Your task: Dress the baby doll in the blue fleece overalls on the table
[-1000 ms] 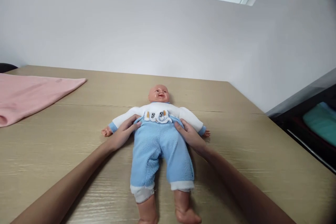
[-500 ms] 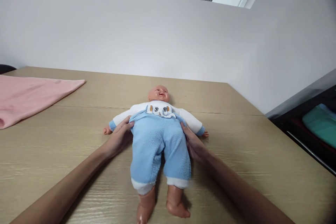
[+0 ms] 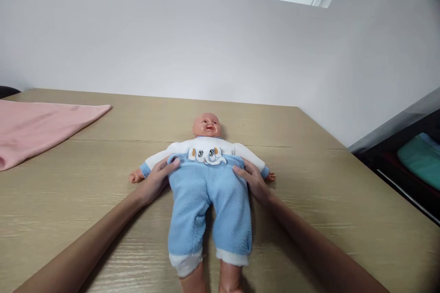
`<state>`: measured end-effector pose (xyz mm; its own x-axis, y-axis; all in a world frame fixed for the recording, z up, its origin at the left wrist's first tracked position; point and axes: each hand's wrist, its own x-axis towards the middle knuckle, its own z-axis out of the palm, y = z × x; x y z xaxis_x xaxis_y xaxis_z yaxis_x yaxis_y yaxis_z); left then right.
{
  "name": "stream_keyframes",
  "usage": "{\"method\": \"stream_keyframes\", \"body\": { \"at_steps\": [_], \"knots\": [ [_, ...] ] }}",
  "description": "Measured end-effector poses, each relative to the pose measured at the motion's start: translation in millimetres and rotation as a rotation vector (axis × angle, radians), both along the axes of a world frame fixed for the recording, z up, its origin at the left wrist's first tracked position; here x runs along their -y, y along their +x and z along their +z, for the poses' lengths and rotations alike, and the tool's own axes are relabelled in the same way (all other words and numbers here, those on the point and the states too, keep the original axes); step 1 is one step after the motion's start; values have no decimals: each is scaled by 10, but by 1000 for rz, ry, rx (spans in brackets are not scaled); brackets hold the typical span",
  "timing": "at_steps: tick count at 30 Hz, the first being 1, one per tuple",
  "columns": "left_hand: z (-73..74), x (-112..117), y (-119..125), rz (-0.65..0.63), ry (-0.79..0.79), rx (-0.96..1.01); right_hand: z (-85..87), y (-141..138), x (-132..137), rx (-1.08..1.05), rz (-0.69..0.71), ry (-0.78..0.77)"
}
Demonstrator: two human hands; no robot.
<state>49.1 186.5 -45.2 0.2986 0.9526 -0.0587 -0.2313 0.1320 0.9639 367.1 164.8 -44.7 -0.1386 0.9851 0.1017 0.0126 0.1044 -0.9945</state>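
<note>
A baby doll [image 3: 206,124] lies on its back, head toward the wall and bare legs toward me. It wears a white top [image 3: 161,153] with blue cuffs and fuzzy blue pants [image 3: 209,187] with white hems. An elephant face is sewn at the chest, just above the waist. My left hand [image 3: 158,179] grips the pants at the waist on the left side, thumb on the front, other fingers partly hidden behind. On the opposite side my right hand [image 3: 255,180] holds the waist the same way. The doll's feet are cut off by the lower frame edge.
A pink cloth [image 3: 44,126] lies flat at the left of the wooden table [image 3: 309,210]. Behind the table rises a white partition wall [image 3: 192,46]. Off the right edge, a green item [image 3: 419,158] sits in a dark space.
The doll's pants and legs have shifted slightly toward me, and its feet have left the frame. My right thumb now lies across the front of the waist. Both hands stay at its sides.
</note>
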Motion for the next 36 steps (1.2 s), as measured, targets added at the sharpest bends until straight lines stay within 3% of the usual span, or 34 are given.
{"method": "stream_keyframes", "body": {
  "at_steps": [3,6,10,13,17,21,24,27,31,36],
  "knots": [
    [49,62,-9,2,192,-155,94,40,70,159,-53,187],
    [91,98,44,125,299,-145,180,-21,93,138,-118,257],
    [99,87,154,219,79,125,123,-133,-49,-27,-184,-13],
    [88,55,196,202,-107,221,23,-150,-194,-53,-122,-144],
    [34,16,189,244,-127,208,33,-46,-271,-14,-26,-185],
    [-44,5,167,271,-16,126,152,129,-233,147,46,-111],
    [-71,9,152,313,87,26,185,178,-173,423,84,-5],
    [-54,19,141,323,153,-63,153,123,-87,585,3,102],
    [-29,28,126,308,176,-121,78,21,31,526,-188,67],
    [-63,11,103,286,128,-126,22,-25,6,271,-117,-53]
  ]
}}
